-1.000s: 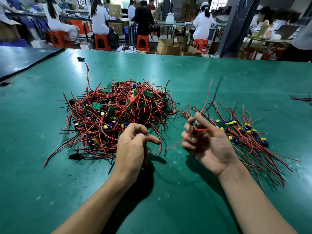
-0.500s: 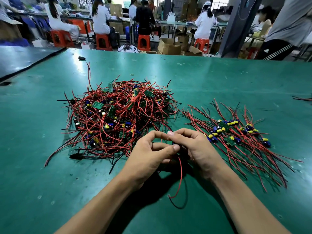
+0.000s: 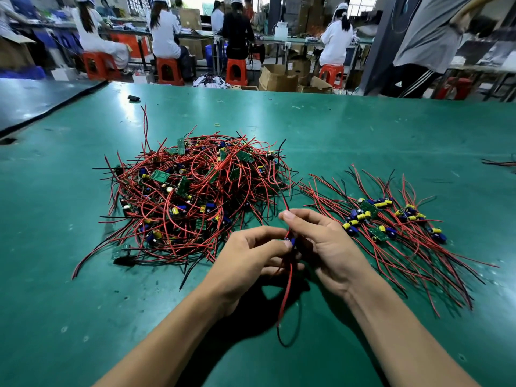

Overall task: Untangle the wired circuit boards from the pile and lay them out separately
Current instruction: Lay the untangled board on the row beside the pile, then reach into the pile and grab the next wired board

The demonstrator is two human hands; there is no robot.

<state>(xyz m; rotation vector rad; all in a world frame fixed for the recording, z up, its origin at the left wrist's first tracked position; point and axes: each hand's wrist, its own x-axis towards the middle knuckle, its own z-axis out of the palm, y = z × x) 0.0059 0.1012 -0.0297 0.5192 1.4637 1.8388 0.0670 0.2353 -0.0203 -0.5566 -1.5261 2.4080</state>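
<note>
Now, left hand [image 3: 248,255]: fingers curled, thumb and fingertip pinching a wired circuit board [image 3: 292,242] at its blue part, just above the table.
Right hand [image 3: 329,247]: thumb and forefinger nip the same board's red wire higher up; the other fingers are bent behind it.
Held board's wires [image 3: 287,286]: one red and one black lead hang down between the wrists, and their ends curl onto the table.
Pile [image 3: 195,196]: a tangled mound of red and black leads, green boards, and yellow and blue parts, just beyond the left hand; one red lead sticks up at its far left.
Laid-out boards [image 3: 391,219]: a loose row on the right side, close beside the right hand, with leads fanned toward the near edge.
Writing: markings on the boards are too small to read.
Table [image 3: 83,317]: green mat, scuffed, under everything.
Small bits: a black object [image 3: 134,98] and a yellow ring [image 3: 217,124] lie beyond the pile.
Stray leads [image 3: 499,163]: at the far right edge, well apart.
Background: seated people in white on orange stools [image 3: 236,71], cardboard boxes [image 3: 279,76], and a standing person in grey [image 3: 430,32].
</note>
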